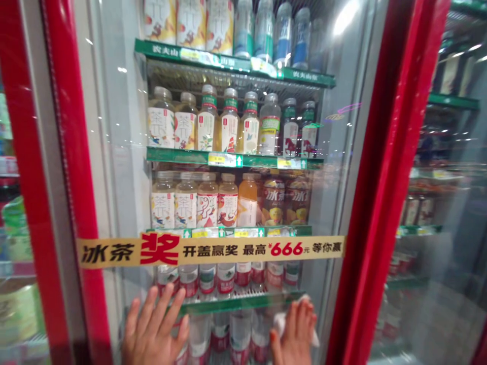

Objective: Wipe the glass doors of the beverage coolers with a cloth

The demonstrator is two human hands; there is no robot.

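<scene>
My left hand (155, 324) lies with its fingers spread against the lower left of the glass door (122, 203) of a drinks fridge. It holds nothing. Lower right, my right hand (294, 332) presses a white cloth or tissue (280, 324) to the glass, its fingers close together over it. White edges show beside the palm and above the fingertips; the rest is hidden under the hand. Just above both hands, a yellow banner strip (213, 251) with black and red lettering runs across the door.
Red door frames (391, 182) border the glass on both sides. Behind it, bottled drinks (230, 121) stand in rows on shelves with green edges (182, 154) and price tags. Another glass-fronted fridge (429, 253) is at the right. Bright light reflections show on the glass.
</scene>
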